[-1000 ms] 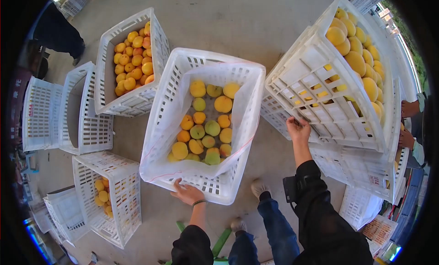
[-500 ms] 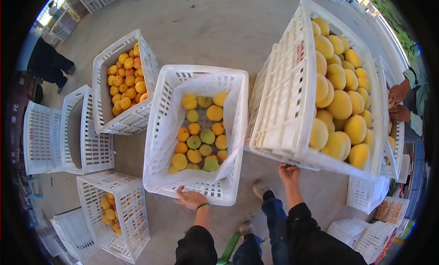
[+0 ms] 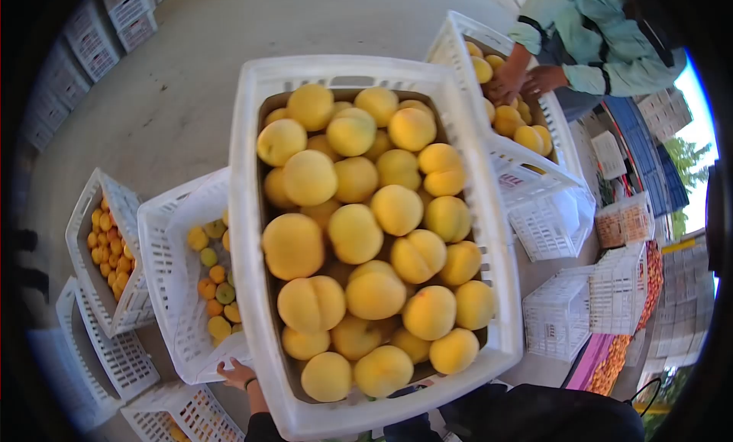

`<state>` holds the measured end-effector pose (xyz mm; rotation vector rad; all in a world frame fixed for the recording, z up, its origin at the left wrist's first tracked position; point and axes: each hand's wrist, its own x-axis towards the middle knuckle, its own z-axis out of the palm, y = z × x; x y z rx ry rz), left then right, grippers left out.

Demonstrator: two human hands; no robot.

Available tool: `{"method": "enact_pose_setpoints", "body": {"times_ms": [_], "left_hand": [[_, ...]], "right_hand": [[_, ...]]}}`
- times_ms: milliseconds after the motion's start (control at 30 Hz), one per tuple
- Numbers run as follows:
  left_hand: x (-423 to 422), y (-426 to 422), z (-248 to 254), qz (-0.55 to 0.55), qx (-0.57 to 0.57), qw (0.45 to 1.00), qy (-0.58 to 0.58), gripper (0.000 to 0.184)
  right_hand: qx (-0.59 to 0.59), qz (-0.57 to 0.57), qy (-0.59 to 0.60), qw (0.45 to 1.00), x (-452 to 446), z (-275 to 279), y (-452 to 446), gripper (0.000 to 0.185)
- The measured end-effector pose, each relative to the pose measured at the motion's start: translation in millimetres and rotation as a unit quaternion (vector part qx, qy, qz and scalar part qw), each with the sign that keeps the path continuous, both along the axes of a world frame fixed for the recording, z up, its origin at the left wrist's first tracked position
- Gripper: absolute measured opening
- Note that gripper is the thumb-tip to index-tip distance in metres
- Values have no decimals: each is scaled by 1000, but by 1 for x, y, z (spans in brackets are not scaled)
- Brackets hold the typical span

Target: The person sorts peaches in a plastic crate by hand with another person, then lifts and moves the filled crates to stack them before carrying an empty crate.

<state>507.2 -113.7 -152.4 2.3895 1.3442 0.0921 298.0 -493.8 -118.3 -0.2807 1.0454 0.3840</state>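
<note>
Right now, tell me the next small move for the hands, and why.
Perhaps bring the right hand, not clearly visible here, to a yellow fruit in the full crate: its contents lie uncovered in mid-view, while the left hand is by the lined crate.

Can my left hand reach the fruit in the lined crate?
Probably yes: your left hand is beside the lined crate, and the visible fruit looks uncovered; the full crate hides some.
</note>
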Motion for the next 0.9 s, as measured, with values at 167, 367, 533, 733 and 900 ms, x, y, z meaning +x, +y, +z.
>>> {"method": "enact_pose_setpoints", "body": {"times_ms": [167,367,533,733,900], "left_hand": [[-46,96,17,-244,13,965,-93,50],[-54,-178,353,-372,-15,879,-299,49],[-65,-290,367,-717,7,679,-157,46],[-71,-322,334,-727,38,685,-40,46],[-71,-333,336,-733,102,657,-147,41]], "right_hand": [[-111,-22,14,994,-45,15,-135,16],[-174,-299,-24,938,97,19,-271,22],[-158,-388,-86,904,174,-17,-312,32],[-12,-402,-115,908,171,-31,-328,40],[18,-418,-154,895,176,-35,-331,42]]}}
